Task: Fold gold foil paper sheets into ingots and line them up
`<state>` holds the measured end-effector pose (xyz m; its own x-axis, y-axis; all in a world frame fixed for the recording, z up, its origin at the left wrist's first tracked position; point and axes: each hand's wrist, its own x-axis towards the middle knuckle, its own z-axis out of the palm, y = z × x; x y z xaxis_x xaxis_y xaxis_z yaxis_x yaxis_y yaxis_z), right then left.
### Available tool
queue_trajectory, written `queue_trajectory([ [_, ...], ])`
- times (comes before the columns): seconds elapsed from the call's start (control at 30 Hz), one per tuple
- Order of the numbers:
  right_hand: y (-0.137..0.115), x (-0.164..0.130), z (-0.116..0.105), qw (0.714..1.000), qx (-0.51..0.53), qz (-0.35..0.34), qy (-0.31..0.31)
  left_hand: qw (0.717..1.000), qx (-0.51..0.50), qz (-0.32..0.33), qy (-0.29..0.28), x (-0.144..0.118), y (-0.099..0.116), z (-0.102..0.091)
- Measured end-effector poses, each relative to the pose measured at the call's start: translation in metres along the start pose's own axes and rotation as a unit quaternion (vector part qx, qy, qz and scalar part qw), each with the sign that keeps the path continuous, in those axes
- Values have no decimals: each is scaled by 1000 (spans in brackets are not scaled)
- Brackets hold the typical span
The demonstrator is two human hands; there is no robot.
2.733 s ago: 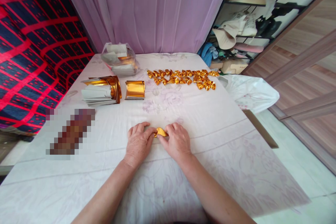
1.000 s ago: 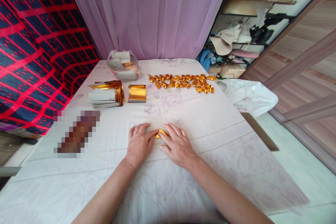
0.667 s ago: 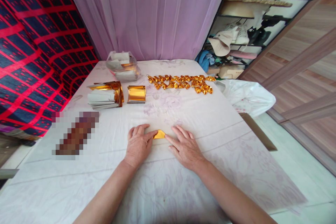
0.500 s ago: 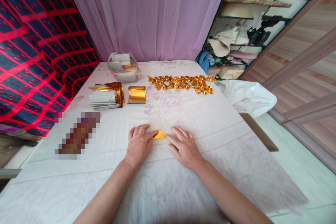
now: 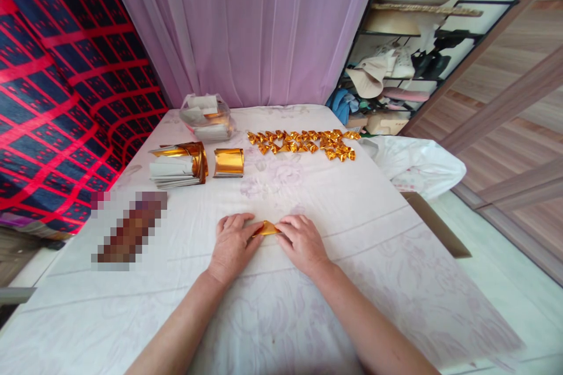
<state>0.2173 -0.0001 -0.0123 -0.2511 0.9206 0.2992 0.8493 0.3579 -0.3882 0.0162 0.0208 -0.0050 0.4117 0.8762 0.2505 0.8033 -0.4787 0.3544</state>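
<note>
Between my two hands, low over the table, is a small folded piece of gold foil paper (image 5: 268,228). My left hand (image 5: 234,243) pinches its left end between thumb and index finger. At its right end, my right hand (image 5: 302,242) has thumb and fingertips closed on it. The foil's middle peaks upward, and its ends are partly hidden by my fingers. Farther off, several folded gold foil pieces (image 5: 303,142) sit in rows. A small stack of gold foil sheets (image 5: 229,163) lies left of them.
A larger stack of foil paper (image 5: 176,167) and a clear plastic bag of sheets (image 5: 206,120) stand at the far left. A pixelated brown object (image 5: 132,228) lies on the left. The tablecloth (image 5: 387,281) is pale and floral. A white bag (image 5: 424,165) is beyond the right edge.
My right thumb and fingers have drawn together onto the foil's right end. The foil now looks narrower and more raised. The view has tilted slightly.
</note>
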Motion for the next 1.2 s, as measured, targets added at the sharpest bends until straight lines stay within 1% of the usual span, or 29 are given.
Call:
queue_trajectory([
  [0.2, -1, 11, -3, 1000, -3, -7, -14, 1000, -13, -5, -12, 8, 1, -6],
  [0.3, 0, 22, -5, 999, 34, 15, -17, 999, -31, -13, -38, 17, 1, -11],
  [0.37, 2, 29, -5, 997, 67, 35, -5, 997, -51, -25, -53, 24, 0, -13],
  [0.43, 4, 35, -3, 993, 108, 54, 12, 994, -81, -57, -55, 30, -1, -14],
  [0.53, 8, 46, 2, 978, 184, 86, 36, 979, -140, -142, -45, 40, -3, -10],
  [0.6, 10, 53, 6, 964, 236, 111, 43, 966, -172, -191, -29, 47, -5, -6],
  [0.67, 11, 61, 10, 949, 281, 133, 42, 959, -189, -210, 0, 53, -7, -1],
  [0.77, 14, 72, 15, 935, 320, 144, 44, 956, -200, -207, 56, 60, -11, 9],
  [0.83, 16, 77, 19, 934, 325, 135, 57, 952, -207, -204, 92, 61, -14, 16],
  [0.9, 18, 78, 23, 938, 316, 118, 79, 949, -215, -200, 117, 59, -17, 23],
  [1.03, 21, 76, 26, 944, 297, 89, 115, 951, -223, -161, 140, 55, -21, 31],
  [1.2, 20, 73, 23, 939, 312, 80, 121, 959, -207, -120, 153, 51, -21, 31],
])
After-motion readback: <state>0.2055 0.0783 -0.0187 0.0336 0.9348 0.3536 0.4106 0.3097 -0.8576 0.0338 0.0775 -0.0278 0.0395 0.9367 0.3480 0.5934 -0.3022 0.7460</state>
